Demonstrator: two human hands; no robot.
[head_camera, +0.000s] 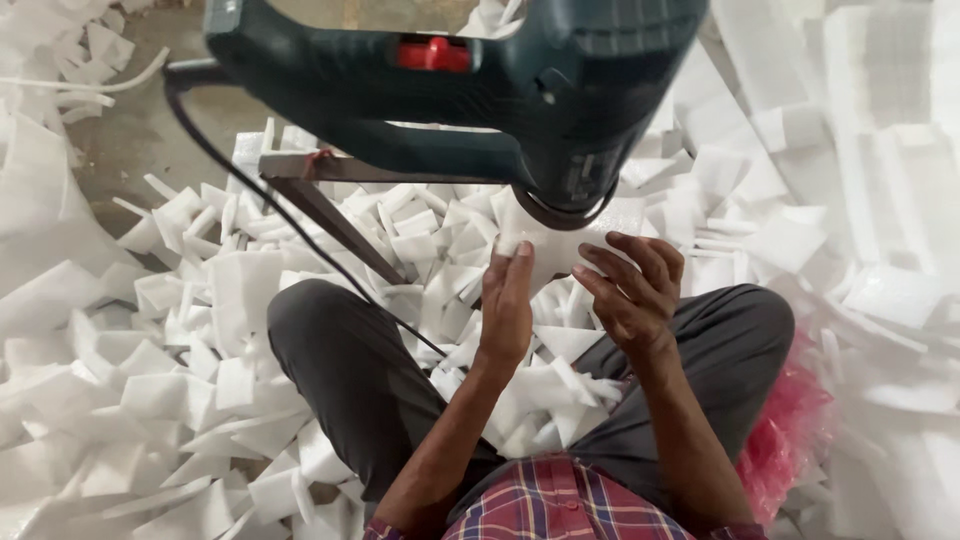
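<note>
A dark green heat gun (470, 90) with a red switch hangs on a metal stand (330, 195), its nozzle pointing down. Just under the nozzle I hold a white foam piece (560, 240) with both hands. My left hand (507, 305) grips its left edge, and my right hand (632, 290) pinches its right edge with fingers curled. I sit cross-legged in grey trousers (350, 370) and a plaid shirt, with foam pieces lying in my lap.
Several white foam offcuts (190, 380) cover the floor all round me. A black power cord (300, 235) runs from the tool across my left knee. A pink plastic bag (790, 430) lies by my right knee. Larger foam sheets (870, 120) pile at the right.
</note>
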